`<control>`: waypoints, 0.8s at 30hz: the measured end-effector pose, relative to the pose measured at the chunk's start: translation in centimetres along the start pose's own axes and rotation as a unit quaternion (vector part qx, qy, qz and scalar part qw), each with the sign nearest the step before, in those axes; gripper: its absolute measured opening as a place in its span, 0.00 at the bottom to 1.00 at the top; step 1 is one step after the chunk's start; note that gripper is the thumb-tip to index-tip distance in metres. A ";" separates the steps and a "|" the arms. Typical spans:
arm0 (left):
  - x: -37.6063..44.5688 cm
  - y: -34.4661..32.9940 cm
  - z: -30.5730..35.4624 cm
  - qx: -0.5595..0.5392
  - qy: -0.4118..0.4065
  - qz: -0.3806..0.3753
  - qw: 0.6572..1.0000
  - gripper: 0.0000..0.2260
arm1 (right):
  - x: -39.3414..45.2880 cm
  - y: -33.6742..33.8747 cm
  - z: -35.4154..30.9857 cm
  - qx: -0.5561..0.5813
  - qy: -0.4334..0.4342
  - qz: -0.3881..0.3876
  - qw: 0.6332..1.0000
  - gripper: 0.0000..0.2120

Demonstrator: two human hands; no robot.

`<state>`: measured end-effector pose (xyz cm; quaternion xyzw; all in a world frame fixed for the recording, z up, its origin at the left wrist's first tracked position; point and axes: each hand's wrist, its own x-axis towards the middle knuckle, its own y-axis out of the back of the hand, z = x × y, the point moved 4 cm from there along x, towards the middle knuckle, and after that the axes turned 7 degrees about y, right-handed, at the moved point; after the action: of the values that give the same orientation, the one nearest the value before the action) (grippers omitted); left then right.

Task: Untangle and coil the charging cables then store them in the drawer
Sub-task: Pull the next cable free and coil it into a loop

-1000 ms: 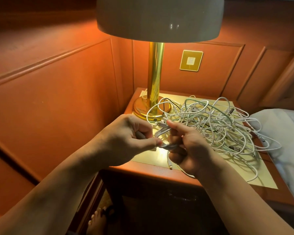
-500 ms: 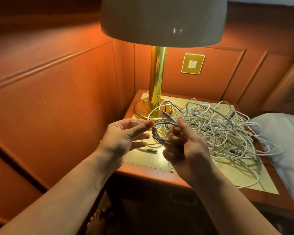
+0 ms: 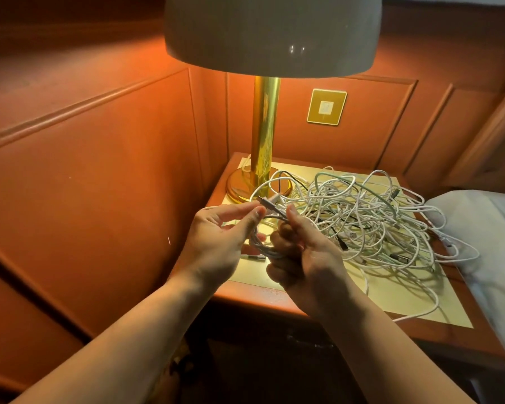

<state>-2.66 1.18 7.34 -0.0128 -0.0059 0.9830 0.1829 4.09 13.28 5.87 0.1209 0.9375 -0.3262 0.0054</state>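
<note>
A big tangle of white charging cables (image 3: 368,220) lies on the nightstand top (image 3: 397,301), right of the lamp base. My right hand (image 3: 301,258) grips a small coil of grey-white cable (image 3: 260,243) above the nightstand's front left corner. My left hand (image 3: 222,237) is just left of it, thumb and forefinger pinching the free end of that cable near its plug (image 3: 264,201). One metal plug (image 3: 255,258) lies on the top beneath my hands. The nightstand front (image 3: 274,354) below is dark, and no drawer detail shows.
A brass lamp (image 3: 264,135) with a wide pale shade stands at the nightstand's back left. Orange padded wall panels close in the left and back, with a gold wall plate (image 3: 326,106). A white pillow (image 3: 484,237) lies against the right edge.
My hands have risen a little and drawn apart. The left hand has opened from a fist over the coil to a pinch on the cable end.
</note>
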 end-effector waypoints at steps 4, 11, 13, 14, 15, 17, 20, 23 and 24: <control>0.2 0.5 0.1 0.045 -0.003 -0.050 0.998 0.12 | 0.2 0.4 0.6 0.005 -0.010 0.034 0.999 0.20; 1.4 3.8 -0.4 0.174 0.000 -0.024 0.984 0.16 | 0.7 0.9 2.3 -0.101 -0.028 0.055 0.993 0.18; 1.8 4.7 -0.8 0.210 0.000 -0.006 0.978 0.16 | 1.3 1.3 2.7 -0.185 -0.009 0.063 0.981 0.14; 1.9 5.0 -0.9 0.221 0.002 0.000 0.975 0.16 | 1.6 1.4 2.9 -0.220 -0.004 0.056 0.974 0.13; 2.0 5.3 -1.1 0.232 0.006 0.005 0.973 0.15 | 1.8 1.6 3.1 -0.239 -0.004 0.048 0.970 0.12; 2.2 5.9 -1.5 0.254 0.018 0.015 0.967 0.14 | 2.0 1.9 3.6 -0.252 -0.016 0.041 0.967 0.12; 2.7 6.7 -2.3 0.279 0.042 0.032 0.959 0.14 | 2.4 2.3 4.3 -0.278 -0.031 0.052 0.959 0.08; 3.1 7.4 -3.3 0.303 0.072 0.046 0.949 0.15 | 2.9 3.0 5.5 -0.288 -0.045 0.078 0.953 0.09; 3.2 7.6 -3.7 0.316 0.080 0.049 0.944 0.16 | 3.0 3.2 5.9 -0.292 -0.046 0.079 0.952 0.09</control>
<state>-8.26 -4.70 3.46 -0.0331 0.3198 0.9381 0.1286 1.48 12.79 -0.96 0.1732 0.9779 -0.0416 0.1091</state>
